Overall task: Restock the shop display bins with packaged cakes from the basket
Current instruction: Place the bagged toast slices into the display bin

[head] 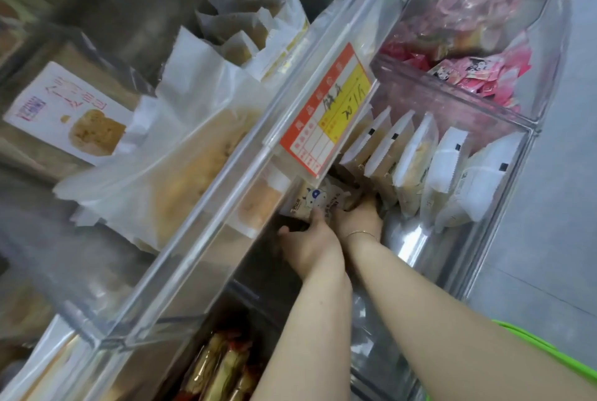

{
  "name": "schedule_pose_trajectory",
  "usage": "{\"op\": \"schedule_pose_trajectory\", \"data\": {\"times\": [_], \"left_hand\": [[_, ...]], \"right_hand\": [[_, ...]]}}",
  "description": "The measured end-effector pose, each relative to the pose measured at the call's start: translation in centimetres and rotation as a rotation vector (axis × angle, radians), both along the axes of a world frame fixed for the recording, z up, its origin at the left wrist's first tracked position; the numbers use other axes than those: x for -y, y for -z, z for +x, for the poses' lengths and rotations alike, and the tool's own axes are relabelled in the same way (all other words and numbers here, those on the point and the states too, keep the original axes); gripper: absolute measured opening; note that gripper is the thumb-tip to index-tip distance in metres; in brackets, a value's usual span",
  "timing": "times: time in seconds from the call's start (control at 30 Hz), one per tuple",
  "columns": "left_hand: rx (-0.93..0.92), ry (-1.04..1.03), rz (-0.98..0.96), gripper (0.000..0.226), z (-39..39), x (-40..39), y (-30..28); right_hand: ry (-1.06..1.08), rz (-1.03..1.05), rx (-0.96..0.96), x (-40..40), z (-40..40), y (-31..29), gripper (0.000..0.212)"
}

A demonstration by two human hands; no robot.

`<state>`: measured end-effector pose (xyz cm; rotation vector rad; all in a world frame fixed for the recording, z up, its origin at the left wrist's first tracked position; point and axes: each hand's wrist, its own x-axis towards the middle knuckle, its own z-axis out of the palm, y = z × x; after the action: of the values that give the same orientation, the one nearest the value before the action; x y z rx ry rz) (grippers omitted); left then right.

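Observation:
Both my hands reach into a clear display bin (504, 180) on the lower shelf. My left hand (310, 244) grips a beige packaged cake (318, 198) with a blue and white cartoon label, thumb underneath and fingers on top. My right hand (358, 218), with a thin bracelet at the wrist, lies just right of it, fingers curled onto the same cluster of beige packets; its fingertips are hidden. A row of white packaged cakes (416, 164) stands upright in the bin to the right of my hands. The green basket rim (549, 365) shows at the bottom right.
An orange and yellow price tag (326, 113) hangs on the upper bin's front, right above my hands. Above it lie large white cake bags (181, 155). Pink snack packets (478, 74) fill the far bin. Brown and red packets (219, 368) fill the near one. Grey floor lies right.

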<state>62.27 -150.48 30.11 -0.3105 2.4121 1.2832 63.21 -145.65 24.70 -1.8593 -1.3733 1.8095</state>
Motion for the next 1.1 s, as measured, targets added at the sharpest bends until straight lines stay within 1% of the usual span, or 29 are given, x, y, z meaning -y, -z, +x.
{"op": "schedule_pose_trajectory", "data": {"times": [0.03,0.1,0.17,0.2,0.27,0.33,0.37,0.47,0.53,0.57,0.6,0.63,0.7,0.73,0.77,0.8,0.83,0.87,0.9,0.93,1.0,1.03,1.1], "left_hand": [[0.043,-0.007,0.046,0.057,0.0,-0.2,0.1],[0.033,-0.025,0.099,0.044,-0.3,-0.7,0.1],[-0.032,-0.091,0.126,0.021,-0.8,-1.0,-0.1],[-0.060,-0.119,0.137,0.014,-1.0,-1.1,-0.3],[-0.080,-0.140,0.158,0.018,-1.4,-1.0,-0.3],[-0.036,-0.150,0.160,0.016,-1.5,-0.8,-0.1],[0.013,-0.154,0.168,0.017,-1.5,-0.8,-0.1],[0.185,-0.160,0.180,0.022,-1.4,-0.8,-0.4],[0.234,-0.097,0.224,0.023,-0.5,-0.3,-1.3],[0.231,-0.040,0.251,0.022,0.6,0.3,-2.1],[0.183,0.034,0.268,0.019,2.0,1.2,-2.9],[0.077,0.124,0.281,0.015,3.7,2.2,-3.6],[-0.253,0.344,0.359,0.010,8.2,4.9,-5.1],[-0.384,0.468,0.424,0.010,10.7,6.1,-5.7],[-0.442,0.613,0.478,0.010,13.3,7.2,-5.8],[-0.456,0.757,0.505,0.010,15.7,8.1,-5.5],[-0.441,0.891,0.507,0.011,18.2,8.8,-4.7],[-0.415,1.025,0.490,0.012,20.5,9.4,-3.4],[-0.386,1.160,0.448,0.013,22.7,9.9,-1.5],[-0.343,1.284,0.377,0.013,24.6,10.4,0.8],[-0.192,1.459,0.181,0.016,27.6,11.5,6.7],[-0.113,1.492,0.075,0.019,28.6,12.0,10.1],[0.027,1.456,-0.167,0.022,29.3,13.2,16.9]], "right_hand": [[-0.095,0.058,0.042,-0.1,0.1,-0.1,0.046],[-0.234,0.092,0.076,-0.7,0.0,-0.2,0.046],[-0.256,0.012,-0.012,-1.0,-0.3,-0.3,0.043],[-0.237,-0.053,-0.081,-1.0,-0.4,-0.4,0.041],[-0.212,-0.153,-0.179,-0.7,-0.8,-0.5,0.036],[-0.265,-0.193,-0.186,-0.7,-0.8,-0.8,0.030],[-0.309,-0.197,-0.172,-0.8,-0.6,-1.1,0.030],[-0.413,-0.131,-0.135,-1.7,-0.4,-2.2,0.036],[-0.520,-0.039,-0.050,-2.0,0.8,-4.0,0.038],[-0.573,0.004,-0.028,-2.1,2.1,-5.2,0.038],[-0.613,0.036,-0.063,-2.1,4.1,-6.7,0.037],[-0.636,0.054,-0.164,-2.0,6.8,-8.3,0.037],[-0.596,0.045,-0.437,-1.6,13.6,-11.4,0.031],[-0.492,0.034,-0.575,-1.3,17.3,-12.4,0.026],[-0.320,0.029,-0.689,-0.9,20.9,-12.9,0.022],[-0.105,0.044,-0.742,-0.4,24.4,-12.6,0.019],[0.109,0.084,-0.696,0.1,27.5,-11.3,0.016],[0.269,0.127,-0.564,0.9,30.5,-9.3,0.016],[0.354,0.151,-0.382,1.9,33.0,-6.7,0.017],[0.373,0.132,-0.200,3.0,35.1,-3.6,0.019],[0.317,0.024,0.063,6.0,38.6,2.9,0.024],[0.287,-0.028,0.154,7.6,40.1,6.2,0.026],[0.239,-0.119,0.261,10.7,42.2,12.3,0.030]]}}
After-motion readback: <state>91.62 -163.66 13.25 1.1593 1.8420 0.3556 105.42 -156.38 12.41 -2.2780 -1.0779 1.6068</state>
